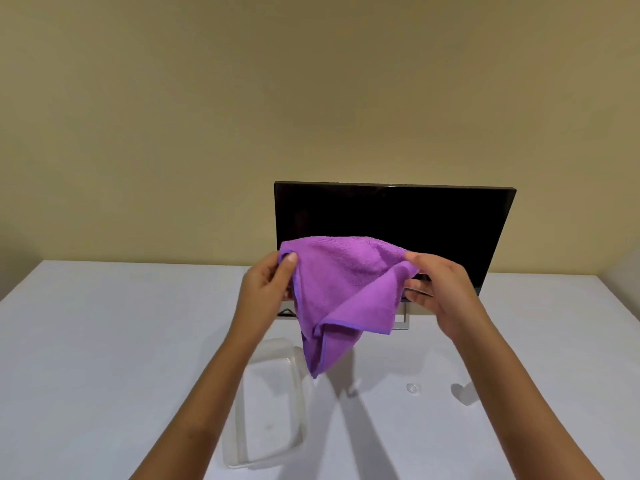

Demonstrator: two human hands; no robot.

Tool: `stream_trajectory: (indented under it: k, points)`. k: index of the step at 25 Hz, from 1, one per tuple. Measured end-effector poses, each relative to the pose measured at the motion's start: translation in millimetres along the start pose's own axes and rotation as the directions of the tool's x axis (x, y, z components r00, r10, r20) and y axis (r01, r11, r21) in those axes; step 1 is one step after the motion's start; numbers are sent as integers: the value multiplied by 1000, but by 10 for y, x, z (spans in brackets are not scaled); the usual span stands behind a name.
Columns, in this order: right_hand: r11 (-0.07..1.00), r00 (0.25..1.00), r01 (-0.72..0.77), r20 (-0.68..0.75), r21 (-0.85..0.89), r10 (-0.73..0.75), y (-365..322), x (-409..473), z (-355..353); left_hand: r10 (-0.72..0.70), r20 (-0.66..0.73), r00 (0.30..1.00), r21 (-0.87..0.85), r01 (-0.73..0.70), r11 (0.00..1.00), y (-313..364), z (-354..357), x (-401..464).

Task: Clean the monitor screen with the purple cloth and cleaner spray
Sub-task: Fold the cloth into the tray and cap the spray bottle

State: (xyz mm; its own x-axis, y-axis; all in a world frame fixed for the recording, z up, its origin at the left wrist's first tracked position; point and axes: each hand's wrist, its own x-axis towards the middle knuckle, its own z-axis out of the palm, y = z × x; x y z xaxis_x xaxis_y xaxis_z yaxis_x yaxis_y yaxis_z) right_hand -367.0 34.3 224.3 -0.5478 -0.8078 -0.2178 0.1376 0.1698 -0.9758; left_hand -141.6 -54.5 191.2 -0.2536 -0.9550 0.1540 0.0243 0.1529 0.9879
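A purple cloth (341,289) hangs in the air in front of the lower left part of a dark monitor (398,216). My left hand (265,284) pinches the cloth's upper left corner with thumb and fingers. My right hand (436,284) pinches its upper right edge. The cloth sags into a point between my hands. The monitor stands on a white table (104,341) against the wall, and its stand (401,318) is partly hidden by the cloth. No spray bottle shows clearly; my right forearm partly covers a clear object (465,393) on the table.
A clear plastic tray (268,407) lies on the table below the cloth, between my forearms. A small clear cap (412,388) sits to the right of it. A beige wall (311,98) rises behind the table.
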Motion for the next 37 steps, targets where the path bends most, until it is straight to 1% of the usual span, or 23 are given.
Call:
stream_trajectory:
  k: [1,3,4,6,7,9,10,12,14,16,17,18,19,20,22,23,26,27,28,31,33,35,37]
  points:
    - [998,999,35,-1,-47,-36,-12,1,-18,12,-15,1000,-5,-12,1000,39,-95,49]
    - [951,989,147,29,-273,-144,7,40,-40,42,-25,999,13,-42,999,116,-282,158]
    - [888,978,208,59,-410,-202,14,61,-44,57,-22,998,33,-56,998,146,-381,221]
    - [703,937,332,136,-628,-321,3,101,-61,76,-9,997,87,-75,993,189,-571,367]
    - [606,910,387,182,-695,-372,-26,112,-72,82,8,997,118,-83,990,207,-669,445]
    - [448,862,458,262,-768,-433,-92,133,-106,101,81,992,173,-114,978,243,-867,582]
    - [399,852,469,284,-788,-440,-116,149,-133,120,115,986,209,-142,967,261,-966,638]
    - [353,869,436,285,-828,-405,-156,156,-175,153,156,976,299,-194,934,287,-1130,734]
    - [232,885,388,290,-892,-366,-177,151,-187,197,154,968,373,-241,896,313,-1230,776]
    - [90,905,306,260,-948,-336,-177,149,-203,298,121,947,492,-318,810,313,-1273,805]
    - [52,915,246,215,-968,-343,-189,136,-208,354,106,929,564,-349,748,318,-1295,806]
    - [38,915,214,187,-976,-358,-185,128,-224,380,87,921,600,-353,718,321,-1314,807]
    - [45,916,197,168,-979,-365,-178,99,-233,370,72,926,593,-338,731,330,-1331,797]
    - [77,912,213,170,-974,-374,-165,89,-254,337,65,939,552,-315,772,340,-1342,787]
    - [191,916,258,176,-947,-361,-160,69,-294,262,58,963,447,-260,856,338,-1363,777]
    - [237,922,249,156,-939,-353,-155,66,-312,237,50,970,405,-237,883,328,-1373,777]
    - [289,915,190,63,-938,-398,-103,103,-388,175,34,984,263,-178,948,331,-1321,750]
    - [346,907,178,17,-921,-420,-82,125,-414,153,31,988,220,-156,963,344,-1278,726]
    - [431,900,186,-24,-883,-436,-60,145,-439,133,32,991,178,-136,974,356,-1234,707]
    - [675,882,295,-80,-677,-465,-20,207,-539,71,47,996,73,-74,995,397,-1121,703]
    - [817,895,349,-94,-459,-435,-26,255,-625,24,80,996,9,-25,1000,419,-1070,730]
    - [919,931,333,-80,-209,-356,-67,289,-731,-24,127,992,-80,35,996,443,-1004,739]
    - [967,966,254,-49,28,-252,-134,297,-810,-83,158,984,-191,112,975,465,-949,746]
